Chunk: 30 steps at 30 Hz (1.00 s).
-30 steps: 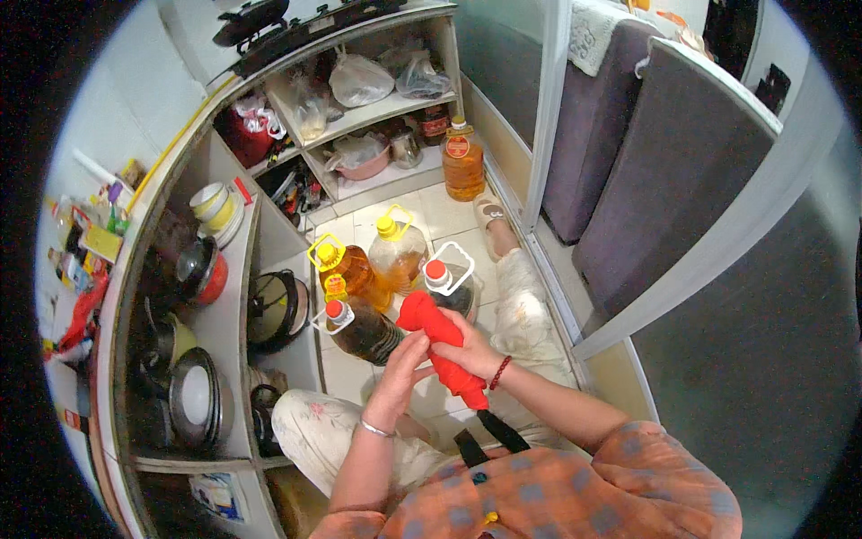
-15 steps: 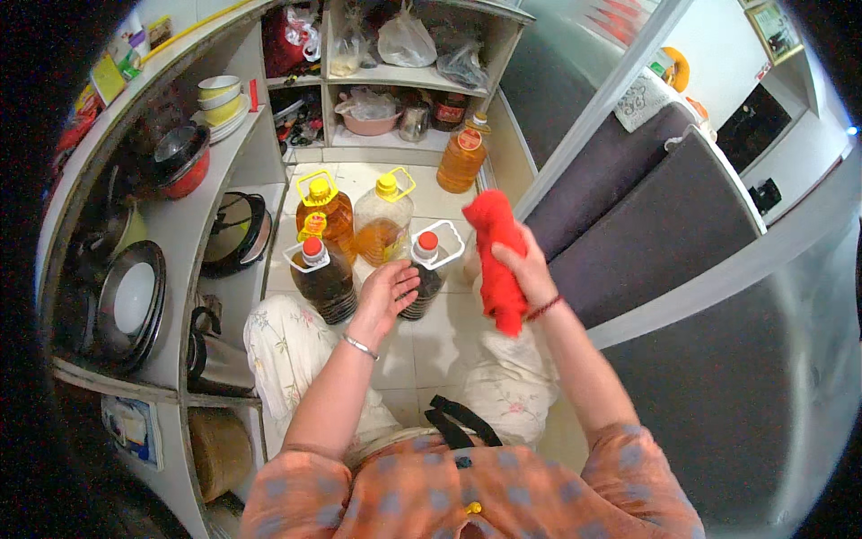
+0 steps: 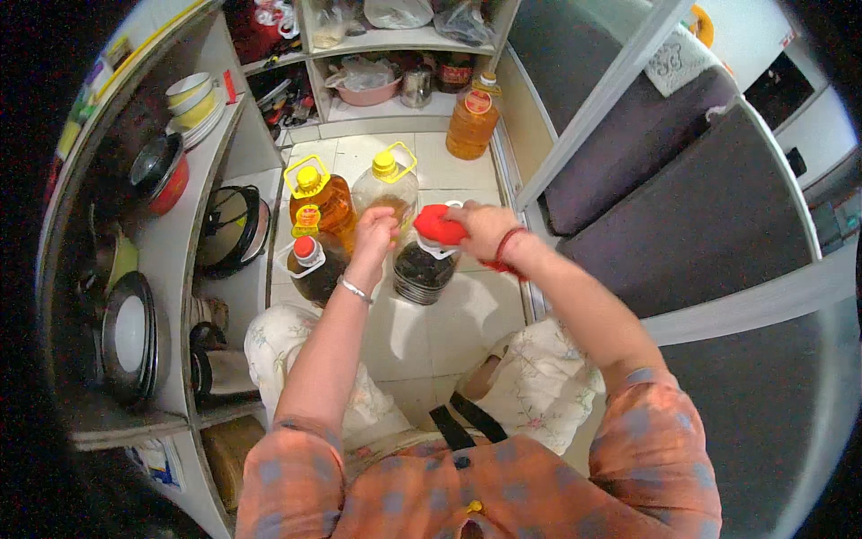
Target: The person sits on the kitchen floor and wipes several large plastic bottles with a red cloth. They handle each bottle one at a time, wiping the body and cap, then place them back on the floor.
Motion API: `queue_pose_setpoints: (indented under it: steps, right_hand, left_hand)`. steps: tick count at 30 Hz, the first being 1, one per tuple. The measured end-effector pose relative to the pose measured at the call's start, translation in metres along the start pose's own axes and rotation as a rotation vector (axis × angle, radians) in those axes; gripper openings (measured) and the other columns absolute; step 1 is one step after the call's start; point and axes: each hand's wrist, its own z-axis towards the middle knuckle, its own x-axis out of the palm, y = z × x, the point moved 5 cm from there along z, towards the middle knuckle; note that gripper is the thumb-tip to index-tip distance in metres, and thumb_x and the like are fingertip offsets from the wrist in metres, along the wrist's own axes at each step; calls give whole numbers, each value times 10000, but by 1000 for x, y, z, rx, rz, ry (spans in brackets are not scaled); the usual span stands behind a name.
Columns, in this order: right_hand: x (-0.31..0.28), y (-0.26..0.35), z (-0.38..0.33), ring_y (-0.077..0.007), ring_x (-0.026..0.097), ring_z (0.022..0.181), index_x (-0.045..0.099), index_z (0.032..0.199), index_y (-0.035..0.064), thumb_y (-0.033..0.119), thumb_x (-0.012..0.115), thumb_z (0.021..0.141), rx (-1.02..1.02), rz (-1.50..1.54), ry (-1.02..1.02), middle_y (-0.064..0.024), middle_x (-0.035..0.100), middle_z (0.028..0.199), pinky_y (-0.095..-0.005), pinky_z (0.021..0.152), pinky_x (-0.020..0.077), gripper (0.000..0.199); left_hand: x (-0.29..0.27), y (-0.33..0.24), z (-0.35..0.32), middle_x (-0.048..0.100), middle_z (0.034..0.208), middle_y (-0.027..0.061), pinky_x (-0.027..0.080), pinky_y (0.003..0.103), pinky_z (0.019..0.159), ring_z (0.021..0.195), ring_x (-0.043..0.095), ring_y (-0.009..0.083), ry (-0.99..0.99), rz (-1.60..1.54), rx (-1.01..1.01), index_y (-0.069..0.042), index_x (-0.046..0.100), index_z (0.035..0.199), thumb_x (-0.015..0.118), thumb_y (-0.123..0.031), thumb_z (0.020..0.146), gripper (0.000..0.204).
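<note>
Person squatting on the pale tiled floor (image 3: 449,332), four big jugs clustered in front of them. Landmark: the dark-liquid clear plastic jug (image 3: 422,269) in the middle of the tiles.

Right hand (image 3: 485,229) is directly over that jug, fingers curled shut on a red cloth (image 3: 438,225), pressing it onto the jug's top. Cloth covers the cap; only a bit of white handle shows beside it. Red band on that wrist.

Left hand (image 3: 373,235) is just left of the jug's neck, fingers bunched together. It looks to be touching the jug's shoulder, but I can't tell whether it's actually gripping anything. Silver bangle on that wrist.

Left of the dark jug: a second dark-liquid jug with a red cap and white handle (image 3: 314,265), close by, partly behind the left forearm. Behind that: an amber oil jug with a yellow cap and yellow handle (image 3: 319,202). Directly behind the dark jug: a nearly empty clear jug with a yellow cap and handle (image 3: 386,184). Well behind, at the foot of the shelves: an orange-oil bottle with a dark label (image 3: 471,121).

Far left of the jug: open white shelving (image 3: 171,251) holding a black pot (image 3: 229,238), stacked plates (image 3: 130,337) and bowls (image 3: 193,94).
</note>
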Motion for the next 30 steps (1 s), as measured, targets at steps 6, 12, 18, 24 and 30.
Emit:
queue_pose_setpoints:
  steps: [6,12,18,24,30]
  right_hand:
    - [-36,-53,-3,-337,627,1001,553,1267,189,280,598,792,208,254,-241,-184,625,1092,-432,866,502,485]
    - [-10,-78,4,-347,602,1063,518,1302,159,290,605,772,343,493,-137,-205,599,1179,-423,924,480,553]
    - [28,-107,3,-330,606,1067,499,1318,147,290,599,783,459,474,61,-180,607,1183,-408,921,485,563]
    - [56,-74,4,-361,610,1043,507,1286,142,322,585,817,259,497,27,-215,593,1176,-421,908,493,508]
    - [82,3,16,-360,566,1099,509,1269,239,187,604,775,-19,173,49,-152,537,1212,-463,876,501,505]
  left_hand:
    - [26,10,28,618,1054,110,481,342,838,946,601,241,99,575,289,-46,568,1176,625,-207,820,395]
    - [86,-29,-4,571,1082,168,487,478,830,1001,597,359,320,1443,479,-77,579,1117,667,-365,800,438]
    - [88,-12,4,566,1041,179,506,499,708,840,628,393,207,1356,661,-75,569,1032,618,-300,818,314]
    - [46,-16,-14,578,990,168,498,508,709,812,619,399,116,1370,536,-78,567,990,543,-262,802,264]
    - [16,-13,-38,553,973,138,494,479,717,828,618,368,20,1280,512,-82,571,1013,562,-240,791,272]
